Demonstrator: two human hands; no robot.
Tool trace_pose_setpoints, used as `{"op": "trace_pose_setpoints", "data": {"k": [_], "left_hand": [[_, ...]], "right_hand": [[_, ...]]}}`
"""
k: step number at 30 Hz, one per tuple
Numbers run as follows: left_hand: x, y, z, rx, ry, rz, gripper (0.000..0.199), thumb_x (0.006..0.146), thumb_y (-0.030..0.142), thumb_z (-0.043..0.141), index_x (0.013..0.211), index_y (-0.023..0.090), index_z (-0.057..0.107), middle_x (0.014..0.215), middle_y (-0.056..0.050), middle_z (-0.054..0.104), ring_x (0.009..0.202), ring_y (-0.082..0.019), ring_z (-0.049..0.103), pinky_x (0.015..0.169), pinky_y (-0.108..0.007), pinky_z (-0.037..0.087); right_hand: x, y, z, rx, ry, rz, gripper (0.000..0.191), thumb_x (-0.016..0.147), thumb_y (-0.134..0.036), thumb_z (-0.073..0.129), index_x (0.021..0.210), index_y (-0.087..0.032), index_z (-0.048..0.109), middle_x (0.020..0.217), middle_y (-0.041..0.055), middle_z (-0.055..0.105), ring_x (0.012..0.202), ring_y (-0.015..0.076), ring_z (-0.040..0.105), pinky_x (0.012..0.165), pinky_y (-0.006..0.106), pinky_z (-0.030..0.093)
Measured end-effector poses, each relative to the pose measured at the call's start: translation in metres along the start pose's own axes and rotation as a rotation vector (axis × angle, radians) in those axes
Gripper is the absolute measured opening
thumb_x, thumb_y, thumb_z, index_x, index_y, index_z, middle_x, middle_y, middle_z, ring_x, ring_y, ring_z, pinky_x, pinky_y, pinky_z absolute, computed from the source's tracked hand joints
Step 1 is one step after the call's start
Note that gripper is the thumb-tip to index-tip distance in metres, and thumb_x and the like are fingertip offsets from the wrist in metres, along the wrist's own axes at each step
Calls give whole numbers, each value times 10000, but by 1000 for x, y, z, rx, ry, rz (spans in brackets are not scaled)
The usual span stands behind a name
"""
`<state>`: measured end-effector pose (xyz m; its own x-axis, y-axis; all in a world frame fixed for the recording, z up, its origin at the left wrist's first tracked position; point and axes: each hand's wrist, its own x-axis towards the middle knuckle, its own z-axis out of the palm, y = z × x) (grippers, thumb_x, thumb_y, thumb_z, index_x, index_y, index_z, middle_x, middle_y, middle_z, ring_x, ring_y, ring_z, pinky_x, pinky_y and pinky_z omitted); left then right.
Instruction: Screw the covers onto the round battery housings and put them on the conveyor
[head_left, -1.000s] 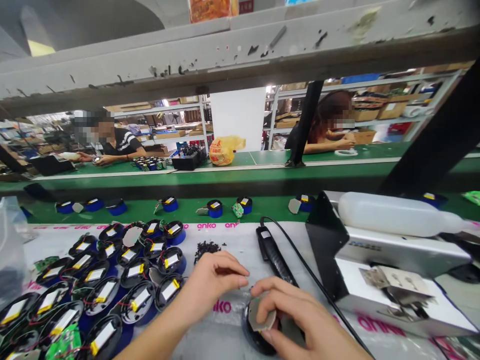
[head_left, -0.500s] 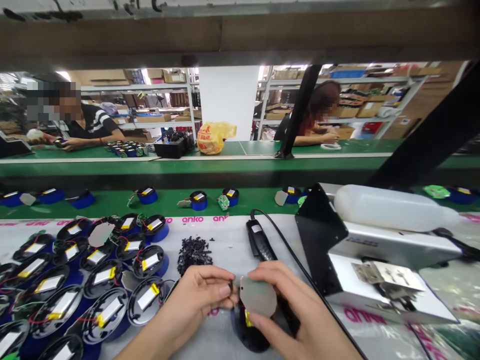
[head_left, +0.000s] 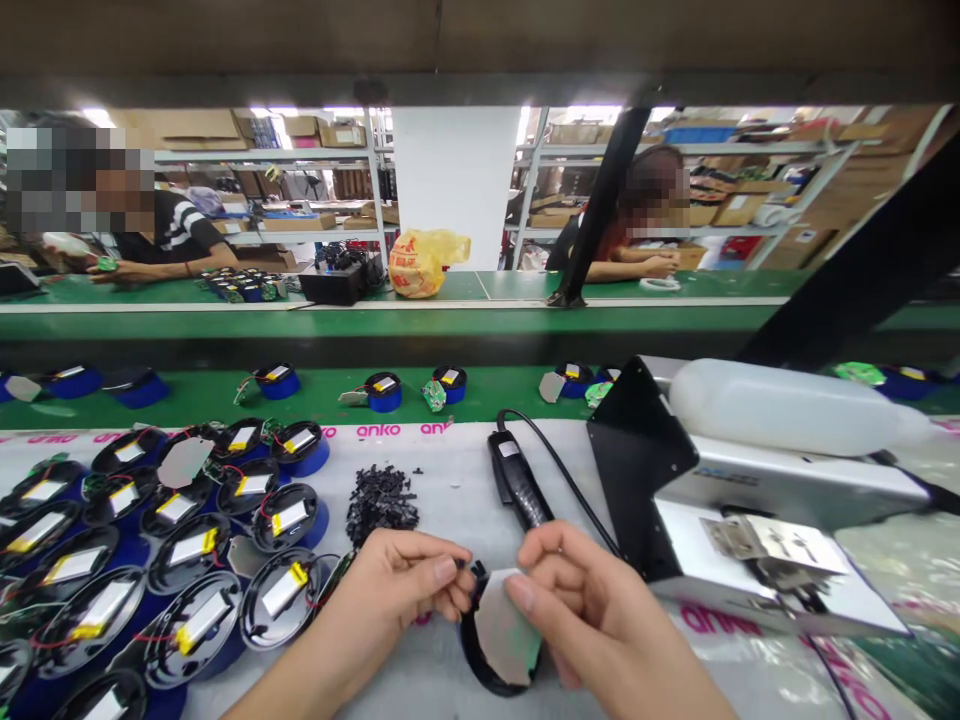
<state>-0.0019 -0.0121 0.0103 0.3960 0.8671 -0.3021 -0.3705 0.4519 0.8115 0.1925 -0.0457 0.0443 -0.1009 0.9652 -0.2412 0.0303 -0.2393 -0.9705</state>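
Observation:
My left hand (head_left: 420, 580) pinches a small black plastic piece (head_left: 477, 571) between thumb and fingertips, close to the board's upper left edge. In my right hand (head_left: 577, 610) is a circuit board (head_left: 504, 628) with a flat grey face, thumb on that face and fingers curled at its edge. The board lies over a round black housing (head_left: 480, 672), which rests on the table and is mostly covered. Just beyond my left hand is a pile of similar small black pieces (head_left: 381, 500). An electric screwdriver (head_left: 517, 480) with a cord lies beyond my right hand.
Many blue-and-black housings (head_left: 199, 620) with white batteries crowd the left. To the right stands a metal machine (head_left: 787, 480) carrying a white plastic bottle (head_left: 780, 405). More housings sit on the green belt (head_left: 330, 395). Two people work across the bench, near a yellow bag (head_left: 427, 265).
My right hand has turned the circuit board and brought it down over the housing, hiding the yellow battery end. My left hand keeps its pinch beside it. The view has shifted slightly.

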Motion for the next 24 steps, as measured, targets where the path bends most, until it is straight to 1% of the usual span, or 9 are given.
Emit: {"op": "trace_pose_setpoints", "data": {"k": [2, 3, 4, 5, 7, 9, 12, 19, 24], "left_hand": [[1, 0, 1, 19, -1, 17, 295, 694, 382, 897, 807, 118, 827, 678, -63, 774, 561, -94, 647, 552, -177, 473], [1, 0, 1, 25, -1, 27, 303, 699, 395, 891, 790, 115, 823, 654, -56, 761, 551, -93, 636, 541, -176, 463], [0, 0, 2, 28, -4, 34, 303, 702, 401, 887, 768, 114, 817, 635, -50, 749, 547, -93, 627, 536, -176, 457], [0, 0, 2, 25, -6, 37, 299, 706, 401, 884, 748, 114, 811, 623, -47, 740, 552, -96, 624, 538, -179, 455], [-1, 1, 4, 10, -11, 29, 296, 705, 395, 884, 714, 112, 798, 616, -49, 731, 568, -105, 627, 552, -185, 459], [-3, 2, 6, -9, -12, 20, 310, 690, 399, 891, 692, 107, 788, 606, -56, 725, 568, -111, 628, 553, -188, 458], [-4, 2, 7, -41, -6, 14, 323, 675, 400, 900, 696, 98, 787, 598, -60, 720, 560, -109, 622, 550, -188, 454], [-7, -3, 8, -111, -25, 18, 295, 696, 388, 888, 705, 111, 786, 616, -50, 714, 589, -109, 622, 592, -195, 465], [-7, -4, 10, -77, 4, 52, 325, 671, 446, 885, 683, 140, 776, 629, -45, 719, 600, -127, 632, 608, -221, 479]], "right_hand": [[0, -2, 7, 148, 12, 70, 487, 719, -547, 800, 1026, -202, 642, 632, -71, 559, 455, 86, 532, 432, 205, 413], [0, -3, 9, 185, 25, 78, 544, 682, -543, 830, 1059, -192, 654, 643, -65, 580, 468, 99, 572, 438, 211, 447], [0, -4, 11, 205, 41, 72, 556, 658, -543, 849, 1038, -179, 669, 644, -54, 602, 493, 113, 609, 457, 216, 479], [0, -5, 12, 214, 58, 61, 529, 646, -545, 859, 973, -170, 680, 638, -42, 622, 517, 120, 636, 480, 213, 500], [1, -7, 14, 216, 91, 43, 472, 643, -550, 864, 829, -169, 658, 618, -27, 652, 543, 119, 664, 507, 193, 515], [1, -6, 16, 217, 102, 42, 469, 643, -558, 864, 761, -173, 623, 615, -21, 673, 553, 115, 676, 515, 178, 521], [2, -4, 18, 205, 98, 34, 486, 640, -578, 857, 753, -177, 608, 625, -18, 687, 559, 115, 682, 524, 179, 533], [1, -3, 20, 210, 88, 27, 484, 655, -577, 848, 761, -180, 593, 641, -20, 689, 569, 128, 694, 530, 200, 542], [0, -1, 20, 210, 84, 23, 463, 681, -553, 845, 773, -182, 583, 639, -27, 676, 578, 134, 700, 535, 206, 543]]}}
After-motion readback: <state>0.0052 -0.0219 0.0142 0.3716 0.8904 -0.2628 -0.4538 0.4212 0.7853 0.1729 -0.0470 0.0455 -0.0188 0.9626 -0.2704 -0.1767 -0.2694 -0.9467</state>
